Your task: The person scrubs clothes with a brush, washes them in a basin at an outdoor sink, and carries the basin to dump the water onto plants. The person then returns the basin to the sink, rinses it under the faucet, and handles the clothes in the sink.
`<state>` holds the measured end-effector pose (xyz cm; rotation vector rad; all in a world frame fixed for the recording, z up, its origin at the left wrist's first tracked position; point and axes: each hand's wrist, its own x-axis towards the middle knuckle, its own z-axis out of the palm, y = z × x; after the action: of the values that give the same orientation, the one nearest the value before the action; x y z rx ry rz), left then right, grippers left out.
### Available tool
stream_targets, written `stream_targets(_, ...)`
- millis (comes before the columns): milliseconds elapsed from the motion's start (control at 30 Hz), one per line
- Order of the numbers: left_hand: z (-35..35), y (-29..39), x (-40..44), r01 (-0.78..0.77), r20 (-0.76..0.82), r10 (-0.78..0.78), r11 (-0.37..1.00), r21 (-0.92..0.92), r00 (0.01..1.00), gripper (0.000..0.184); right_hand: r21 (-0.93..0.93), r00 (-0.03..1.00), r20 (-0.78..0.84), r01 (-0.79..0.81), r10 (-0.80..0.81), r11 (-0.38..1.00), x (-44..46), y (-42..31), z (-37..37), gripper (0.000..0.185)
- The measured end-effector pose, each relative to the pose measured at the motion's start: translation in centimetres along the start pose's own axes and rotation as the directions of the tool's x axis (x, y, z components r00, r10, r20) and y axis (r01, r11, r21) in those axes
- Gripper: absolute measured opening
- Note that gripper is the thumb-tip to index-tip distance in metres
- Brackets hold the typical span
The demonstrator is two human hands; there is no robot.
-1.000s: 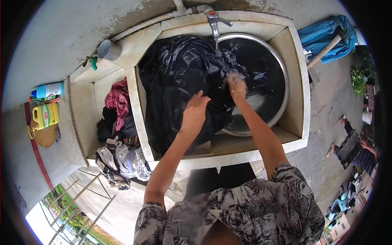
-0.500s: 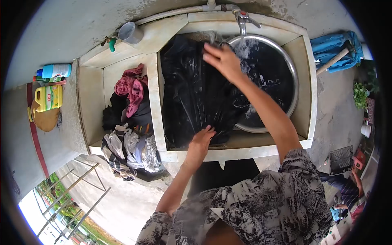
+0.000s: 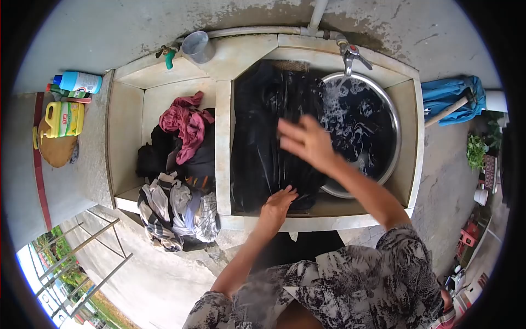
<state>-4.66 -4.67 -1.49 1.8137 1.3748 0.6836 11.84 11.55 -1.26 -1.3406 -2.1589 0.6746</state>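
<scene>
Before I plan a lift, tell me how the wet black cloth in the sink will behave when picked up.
The black cloth will probably hang floppy, judging by its soft folds. Its wet sheen suggests it may be heavy for its size, and perhaps slippery under the left hand.

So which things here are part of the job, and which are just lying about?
In the job:
- left hand, right hand
- black cloth
- metal basin
- tap
- sink

Apparently just lying about:
- cup
- yellow jug
- blue bottle
- blue cloth

Clothes pile: untouched, can't tell.
</scene>
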Motion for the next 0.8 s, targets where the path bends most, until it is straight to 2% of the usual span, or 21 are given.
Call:
stream_targets(33, 0.2, -0.1, -0.4, 0.001, -0.006, -0.001, 1.000, 0.010, 1.000, 0.030, 0.072, 0.976, -0.011, 0.218, -0.218, 0.973, -3.7, -1.0, 1.1, 0.043)
stream_targets(67, -0.2, 0.1, -0.6, 0.131, 0.085, -0.127, 0.991, -0.034, 0.988, 0.029, -0.016, 0.940, 0.135, 0.318, -0.313, 0.948, -6.0, -2.2, 0.9, 0.041)
stream_targets(100, -0.1, 0.0, -0.6, 0.102, 0.055, -0.100, 0.994, -0.042, 0.994, 0.029, -0.052, 0.935, 0.160, 0.329, -0.317, 0.943, -5.5, -2.1, 0.6, 0.041)
stream_targets(167, 0.2, -0.5, -0.2, 0.049, -0.008, -0.050, 0.998, -0.042, 0.999, 0.029, -0.087, 0.989, -0.070, 0.126, -0.132, 0.988, -0.2, 1.7, 2.4, 0.039)
stream_targets(200, -0.4, 0.0, 0.2, 0.109, 0.024, -0.108, 0.989, -0.095, 0.994, 0.027, -0.203, 0.986, -0.150, 0.044, -0.075, 0.978, 3.5, 3.7, 2.9, 0.038)
stream_targets(233, -0.5, 0.4, 1.0, 0.127, 0.020, -0.126, 0.985, -0.114, 0.992, 0.024, -0.222, 0.965, -0.258, -0.105, 0.045, 0.969, 7.0, 5.2, 3.2, 0.038)
stream_targets(267, -0.6, 0.9, 1.8, 0.145, 0.014, -0.144, 0.981, -0.132, 0.989, 0.022, -0.258, 0.935, -0.354, -0.120, 0.022, 0.959, 9.7, 7.0, 3.9, 0.040)
stream_targets(300, -1.0, 1.5, 2.6, 0.164, 0.011, -0.164, 0.975, -0.147, 0.986, 0.020, -0.260, 0.940, -0.335, -0.163, 0.070, 0.952, 11.3, 7.6, 4.2, 0.043)
stream_targets(333, -1.7, 3.0, 3.9, 0.288, 0.110, -0.269, 0.924, -0.249, 0.957, 0.018, -0.177, 0.949, -0.287, -0.185, 0.129, 0.967, 11.8, 7.7, 3.9, 0.044)
stream_targets(367, -1.4, 4.0, 3.9, 0.300, 0.170, -0.263, 0.918, -0.260, 0.950, 0.017, -0.101, 0.954, -0.237, -0.213, 0.184, 0.972, 11.8, 7.8, 3.2, 0.045)
stream_targets(433, 0.0, 5.6, 4.7, 0.309, 0.278, -0.230, 0.908, -0.285, 0.933, 0.017, 0.322, 0.918, -0.192, -0.275, 0.346, 0.906, 9.9, 8.8, 1.5, 0.043)
stream_targets(467, 1.2, 5.6, 3.9, 0.334, 0.361, -0.219, 0.895, -0.295, 0.906, 0.023, 0.324, 0.869, -0.290, -0.305, 0.401, 0.896, 8.1, 9.8, 1.1, 0.044)
stream_targets(500, 3.0, 5.0, 2.5, 0.262, 0.345, -0.127, 0.888, -0.378, 0.930, 0.026, 0.265, 0.817, -0.427, -0.297, 0.388, 0.918, 6.0, 11.0, 0.5, 0.044)
stream_targets(533, 3.2, 5.5, 1.8, 0.212, 0.360, -0.064, 0.896, -0.389, 0.931, 0.028, 0.295, 0.749, -0.420, -0.421, 0.512, 0.858, 3.8, 11.5, -0.5, 0.043)
stream_targets(567, 3.1, 5.7, 1.4, 0.159, 0.371, 0.000, 0.903, -0.399, 0.929, 0.031, 0.190, 0.714, -0.458, -0.503, 0.529, 0.843, 1.6, 13.4, -0.5, 0.043)
stream_targets(600, 2.7, 6.2, 1.7, 0.161, 0.343, -0.015, 0.902, -0.402, 0.939, 0.033, 0.180, 0.689, -0.434, -0.565, 0.580, 0.806, -0.4, 14.5, -0.6, 0.044)
stream_targets(667, 1.9, 6.7, 3.2, 0.166, 0.286, -0.049, 0.901, -0.402, 0.957, 0.037, 0.040, 0.672, -0.402, -0.666, 0.622, 0.745, -3.1, 15.6, 0.3, 0.044)
stream_targets(700, 1.9, 6.0, 4.2, 0.087, 0.165, -0.042, 0.958, -0.275, 0.985, 0.045, -0.026, 0.660, -0.367, -0.711, 0.655, 0.702, -3.9, 15.7, 0.9, 0.044)
stream_targets(733, 0.7, 5.4, 6.0, -0.121, 0.058, 0.122, 0.992, -0.029, 0.991, 0.050, -0.098, 0.685, -0.327, -0.710, 0.651, 0.698, -4.4, 16.9, 1.8, 0.044)
stream_targets(767, -0.9, 5.7, 7.6, -0.159, 0.034, 0.156, 0.964, 0.214, 0.987, 0.053, -0.168, 0.708, -0.286, -0.700, 0.645, 0.694, -5.3, 18.9, 2.9, 0.044)
stream_targets(800, -1.5, 5.3, 8.8, -0.122, 0.017, 0.123, 0.943, 0.309, 0.992, 0.053, -0.237, 0.729, -0.246, -0.684, 0.639, 0.689, -6.2, 20.9, 4.0, 0.044)
